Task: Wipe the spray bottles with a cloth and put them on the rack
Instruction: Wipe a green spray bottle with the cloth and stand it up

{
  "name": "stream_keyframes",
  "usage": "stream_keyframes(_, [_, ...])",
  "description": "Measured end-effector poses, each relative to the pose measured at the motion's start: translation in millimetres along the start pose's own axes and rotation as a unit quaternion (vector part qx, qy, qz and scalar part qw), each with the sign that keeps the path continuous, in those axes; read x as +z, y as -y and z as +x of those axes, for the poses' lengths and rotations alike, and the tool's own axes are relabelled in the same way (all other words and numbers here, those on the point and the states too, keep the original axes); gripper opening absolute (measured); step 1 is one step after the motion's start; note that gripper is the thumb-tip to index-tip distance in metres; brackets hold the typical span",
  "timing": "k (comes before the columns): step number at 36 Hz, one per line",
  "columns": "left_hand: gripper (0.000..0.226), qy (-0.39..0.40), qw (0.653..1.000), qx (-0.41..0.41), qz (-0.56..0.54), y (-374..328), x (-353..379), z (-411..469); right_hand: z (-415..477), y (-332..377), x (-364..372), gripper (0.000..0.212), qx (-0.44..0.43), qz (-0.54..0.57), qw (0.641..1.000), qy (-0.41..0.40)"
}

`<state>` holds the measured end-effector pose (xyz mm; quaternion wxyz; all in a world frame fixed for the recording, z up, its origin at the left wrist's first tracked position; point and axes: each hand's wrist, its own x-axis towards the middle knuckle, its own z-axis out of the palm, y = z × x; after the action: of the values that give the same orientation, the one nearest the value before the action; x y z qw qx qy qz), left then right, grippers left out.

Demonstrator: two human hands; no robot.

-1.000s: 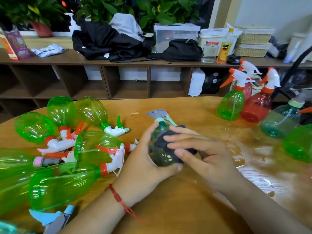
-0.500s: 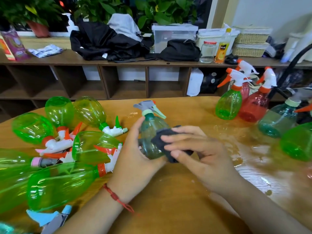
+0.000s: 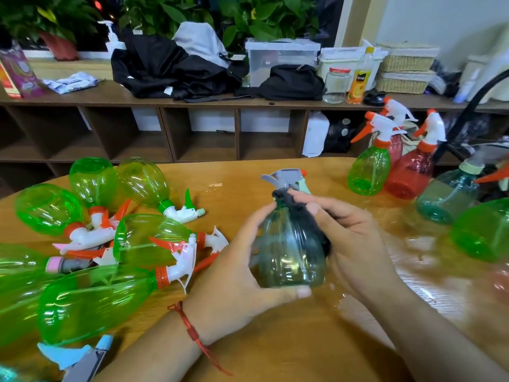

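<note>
Between the two hands a dark teal spray bottle [image 3: 289,257] stands nearly upright, its grey trigger head [image 3: 286,177] with an orange tip rising above the fingers. The left hand [image 3: 242,271] grips the bottle from its left side: the thumb lies along the lower front edge of the base and the other fingers go round behind the body. I cannot tell if the base touches the table [image 3: 275,340] or is lifted a little over it. The right hand [image 3: 355,244] holds a dark cloth [image 3: 303,213], with curled fingers pressing it on the neck and the right shoulder of the bottle; the cloth wraps the neck just under the trigger head and hangs down the right side. A red string bracelet [image 3: 192,329] is around the left wrist. To the left of the left hand several green spray bottles [image 3: 91,301] lie on their sides in a loose heap, with white and orange trigger heads that cross each other. A light blue trigger head [image 3: 71,354] shows near the left forearm. Beyond the right hand a green bottle [image 3: 369,172] and a red bottle [image 3: 407,175] stand upright close together. More to the right stand a teal bottle [image 3: 446,197] and another green one [image 3: 482,230], partly blurred. Near the right hand the table surface shines with water [image 3: 413,244]. Far behind the hands runs a wooden shelf [image 3: 192,100] with dark clothes, boxes and plants on it.
</note>
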<state>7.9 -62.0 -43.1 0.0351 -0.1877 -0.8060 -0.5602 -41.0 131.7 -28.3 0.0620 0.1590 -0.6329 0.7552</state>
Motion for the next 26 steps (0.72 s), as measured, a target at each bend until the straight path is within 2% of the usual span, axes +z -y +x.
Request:
stream_keyframes(4, [0.11,-0.022,0.992,0.025,0.125,-2,-2,0,-1,-2,2,0.024,0.008,-0.024,1.0,-0.002])
stream_keyframes(6, [0.112,-0.036,0.988,0.026,0.146,-1,0,0,-2,-3,4,0.023,-0.003,-0.035,0.999,0.002])
stream_keyframes(11, [0.119,-0.042,0.99,0.007,0.136,6,10,2,-3,-9,14,0.024,-0.036,-0.076,0.996,0.029])
stream_keyframes(16, [0.116,-0.09,0.986,-0.012,0.137,9,3,3,-5,-11,16,0.021,-0.083,-0.116,0.988,0.062])
stream_keyframes(21, [0.112,-0.127,0.991,-0.049,-0.019,15,-19,7,-14,-13,19,0.02,-0.159,-0.201,0.958,0.131])
stream_keyframes(24, [0.114,-0.127,0.99,-0.051,-0.018,14,-20,6,-11,-14,21,0.021,-0.161,-0.189,0.962,0.117])
stream_keyframes(26, [0.115,-0.121,0.992,-0.047,0.009,12,-15,4,-8,-10,21,0.021,-0.123,-0.143,0.978,0.083])
